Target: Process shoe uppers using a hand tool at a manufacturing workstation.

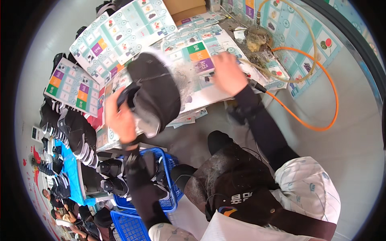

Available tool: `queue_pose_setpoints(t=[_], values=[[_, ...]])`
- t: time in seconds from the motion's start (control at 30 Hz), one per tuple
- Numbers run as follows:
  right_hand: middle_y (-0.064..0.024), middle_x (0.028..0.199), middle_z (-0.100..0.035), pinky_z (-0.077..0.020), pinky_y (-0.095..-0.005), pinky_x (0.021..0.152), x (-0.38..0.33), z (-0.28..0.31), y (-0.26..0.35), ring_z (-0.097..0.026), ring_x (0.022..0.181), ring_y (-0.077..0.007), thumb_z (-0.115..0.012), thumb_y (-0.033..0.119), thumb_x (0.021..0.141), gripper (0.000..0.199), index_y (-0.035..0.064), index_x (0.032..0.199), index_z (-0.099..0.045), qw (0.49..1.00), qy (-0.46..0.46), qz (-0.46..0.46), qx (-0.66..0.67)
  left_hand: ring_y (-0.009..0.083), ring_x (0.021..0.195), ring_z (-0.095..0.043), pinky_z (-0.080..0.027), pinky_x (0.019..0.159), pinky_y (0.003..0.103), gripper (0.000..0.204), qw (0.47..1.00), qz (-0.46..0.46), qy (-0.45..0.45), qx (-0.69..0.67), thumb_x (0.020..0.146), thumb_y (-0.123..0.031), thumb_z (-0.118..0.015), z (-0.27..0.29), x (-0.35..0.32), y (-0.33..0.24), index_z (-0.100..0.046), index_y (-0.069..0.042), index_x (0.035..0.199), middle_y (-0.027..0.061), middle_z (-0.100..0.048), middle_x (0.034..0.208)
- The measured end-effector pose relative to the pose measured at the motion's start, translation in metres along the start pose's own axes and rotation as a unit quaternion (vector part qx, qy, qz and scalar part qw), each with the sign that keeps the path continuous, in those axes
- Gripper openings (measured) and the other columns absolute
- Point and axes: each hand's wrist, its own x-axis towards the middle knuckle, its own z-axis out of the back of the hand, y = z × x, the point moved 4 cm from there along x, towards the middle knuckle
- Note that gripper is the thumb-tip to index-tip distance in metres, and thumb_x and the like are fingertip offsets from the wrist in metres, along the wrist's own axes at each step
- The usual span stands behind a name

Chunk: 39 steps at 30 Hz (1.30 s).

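Observation:
My left hand [122, 118] is closed on a black shoe [159, 90], with its fingers at the opening of the upper. The shoe is tilted above the near left part of the worktable, and a pale edge of it is smeared by motion. My right hand [228, 74] is over the table's right part, its fingers blurred, so I cannot see whether they hold anything. Close to that wrist is a dark connector [257, 85] on an orange cord [327, 117]. Printed sheets [189, 44] cover the tabletop, with grey dust on them between my hands.
A blue plastic basket [171, 201] with black shoes stands below the table at left. Several more black shoes [76, 128] are stacked along the left. At the back right sit a crusted container [257, 39] and a yellowish hose [309, 24]. People are in the far lower left.

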Motion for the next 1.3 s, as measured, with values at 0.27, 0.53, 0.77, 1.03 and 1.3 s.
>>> queue_pose_setpoints(t=[0.27, 0.53, 0.77, 1.03, 1.3], values=[[-0.0236, 0.122, -0.064, -0.0563, -0.0499, 0.092, 0.030, -0.063, -0.081, -0.059, 0.117, -0.0405, -0.073, 0.020, 0.084, 0.041, -0.0059, 0.115, -0.066, 0.945, 0.259, -0.008, -0.198, 0.0155, 0.107, -0.067, -0.050, 0.099, 0.029, 0.020, 0.968, 0.099, 0.008, -0.231, 0.100, -0.001, -0.067, -0.120, -0.003, 0.055, -0.074, -0.001, 0.119, 0.0068, -0.074, 0.115], [-0.0193, 0.102, -0.077, -0.0606, -0.0393, 0.078, 0.028, 0.005, -0.091, -0.074, 0.089, -0.0302, -0.063, 0.008, 0.079, 0.043, -0.0051, 0.118, -0.070, 0.885, 0.077, -0.214, 0.406, 0.0156, 0.102, -0.068, -0.052, 0.094, 0.029, 0.019, 0.981, 0.112, 0.071, -0.143, 0.101, -0.008, -0.069, -0.110, 0.031, 0.063, -0.073, -0.003, 0.119, 0.0086, -0.076, 0.111], [-0.0031, 0.093, -0.074, -0.0532, -0.0231, 0.053, -0.026, 0.039, -0.010, -0.063, 0.072, -0.0075, -0.058, -0.002, 0.080, 0.041, -0.0034, 0.120, -0.067, 0.680, 0.189, -0.151, 0.692, 0.0167, 0.093, -0.071, -0.054, 0.087, 0.032, 0.027, 0.989, 0.068, 0.127, -0.016, 0.101, -0.021, -0.071, -0.082, 0.071, 0.085, -0.073, -0.003, 0.122, 0.0112, -0.078, 0.103], [-0.0018, 0.088, -0.070, -0.0493, -0.0271, 0.063, -0.039, 0.032, 0.015, -0.060, 0.069, -0.0090, -0.069, 0.006, 0.084, 0.023, -0.0023, 0.106, -0.070, 0.699, 0.148, -0.158, 0.681, 0.0204, 0.098, -0.071, -0.053, 0.090, 0.032, 0.019, 0.971, 0.066, 0.227, -0.039, 0.097, -0.010, -0.071, -0.102, 0.049, 0.071, -0.072, -0.002, 0.114, 0.0114, -0.076, 0.106], [-0.0032, 0.078, -0.064, -0.0478, -0.0281, 0.066, -0.038, 0.022, 0.011, -0.058, 0.069, -0.0102, -0.069, 0.003, 0.082, 0.015, -0.0026, 0.095, -0.067, 0.714, 0.185, -0.085, 0.669, 0.0210, 0.096, -0.072, -0.054, 0.089, 0.033, 0.019, 0.966, 0.073, 0.242, -0.048, 0.097, -0.012, -0.071, -0.108, 0.042, 0.072, -0.073, -0.003, 0.114, 0.0116, -0.077, 0.103]])
